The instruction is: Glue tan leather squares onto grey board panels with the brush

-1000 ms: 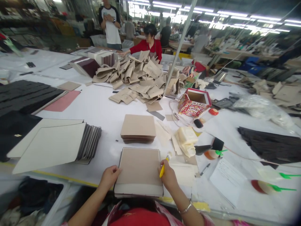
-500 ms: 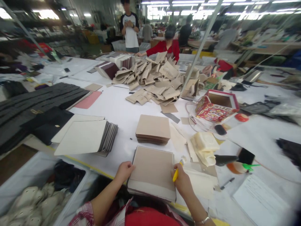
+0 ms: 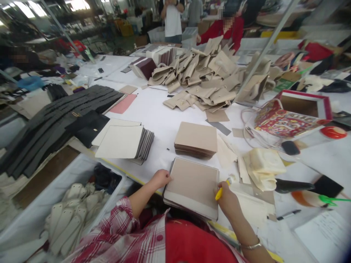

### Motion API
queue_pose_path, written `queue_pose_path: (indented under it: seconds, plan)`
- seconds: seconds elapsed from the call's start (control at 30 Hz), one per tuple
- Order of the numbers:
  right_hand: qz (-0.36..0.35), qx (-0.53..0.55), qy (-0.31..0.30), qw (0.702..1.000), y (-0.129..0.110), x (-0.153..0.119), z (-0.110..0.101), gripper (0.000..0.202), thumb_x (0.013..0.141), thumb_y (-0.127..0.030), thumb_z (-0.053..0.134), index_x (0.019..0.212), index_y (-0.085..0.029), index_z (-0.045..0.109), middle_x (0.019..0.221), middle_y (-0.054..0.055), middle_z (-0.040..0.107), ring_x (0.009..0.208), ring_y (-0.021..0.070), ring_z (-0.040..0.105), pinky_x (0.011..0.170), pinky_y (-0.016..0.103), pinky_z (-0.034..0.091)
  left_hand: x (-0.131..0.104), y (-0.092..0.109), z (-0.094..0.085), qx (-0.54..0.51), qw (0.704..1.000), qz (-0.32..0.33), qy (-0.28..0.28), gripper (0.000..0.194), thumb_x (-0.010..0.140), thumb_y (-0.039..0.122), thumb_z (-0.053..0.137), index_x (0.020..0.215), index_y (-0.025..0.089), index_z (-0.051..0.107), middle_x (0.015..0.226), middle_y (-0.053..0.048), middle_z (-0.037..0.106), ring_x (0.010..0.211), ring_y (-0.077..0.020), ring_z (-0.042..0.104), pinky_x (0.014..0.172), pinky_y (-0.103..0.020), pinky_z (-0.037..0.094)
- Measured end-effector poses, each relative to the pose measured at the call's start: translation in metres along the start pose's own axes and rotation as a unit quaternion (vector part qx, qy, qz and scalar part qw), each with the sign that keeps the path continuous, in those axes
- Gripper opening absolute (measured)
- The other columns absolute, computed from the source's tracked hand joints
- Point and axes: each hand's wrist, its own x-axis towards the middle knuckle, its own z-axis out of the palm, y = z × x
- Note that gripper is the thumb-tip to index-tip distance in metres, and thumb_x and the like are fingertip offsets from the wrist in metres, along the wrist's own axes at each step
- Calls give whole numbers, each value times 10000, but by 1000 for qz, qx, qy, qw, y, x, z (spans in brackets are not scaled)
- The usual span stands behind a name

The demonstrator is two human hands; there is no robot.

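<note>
A stack of beige panels with dark edges (image 3: 192, 186) lies at the table's front edge, before my body. My left hand (image 3: 161, 179) is closed at the stack's left edge, fingertips pinching the top panel's side. At the right edge, my right hand (image 3: 226, 195) is closed around a yellow-handled brush (image 3: 219, 193), its fingers beside the panels. Just behind stands a second stack of tan panels (image 3: 195, 138). To the left is a fanned stack of whitish panels (image 3: 120, 141).
A heap of beige folded pieces (image 3: 203, 76) covers the table's far side. Black strips (image 3: 63, 120) lie left, above a bin of beige parts (image 3: 68, 219). A patterned box (image 3: 290, 113), a glue bottle (image 3: 304, 198) and a pen (image 3: 289, 214) are right. A person in red sits behind the heap.
The view has tilted down and swung left, so the table things appear shifted right. Both hands remain at the sides of the near stack, the brush still in my right hand.
</note>
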Motion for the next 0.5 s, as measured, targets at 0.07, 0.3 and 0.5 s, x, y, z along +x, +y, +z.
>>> queue_pose_path:
  seconds: [0.07, 0.3, 0.5]
  plan:
    - [0, 13, -5, 1000, 0, 0, -1, 186, 817, -331, 415, 943, -194, 409, 582, -14, 511, 511, 141, 500, 489, 218, 263, 5, 2, -1, 23, 1000, 10, -15, 304, 850, 349, 480, 1067, 142, 527, 1078, -50, 534, 917, -201, 542, 774, -369, 474]
    - [9, 8, 9, 1000, 1, -8, -11, 178, 814, -313, 459, 937, -198, 398, 629, -11, 534, 554, 137, 526, 493, 213, 272, 14, 13, -2, 130, 983, 81, -100, 333, 700, 415, 585, 495, 167, 504, 489, 10, 469, 626, -171, 528, 585, -248, 342]
    - [-26, -71, 115, 990, 2, -11, -16, 326, 758, -375, 559, 985, -171, 444, 771, 60, 566, 714, 195, 558, 606, 265, 362, 5, 39, -9, 319, 926, 202, 19, 303, 709, 341, 586, 954, 165, 557, 982, -110, 568, 924, -252, 507, 746, -330, 380]
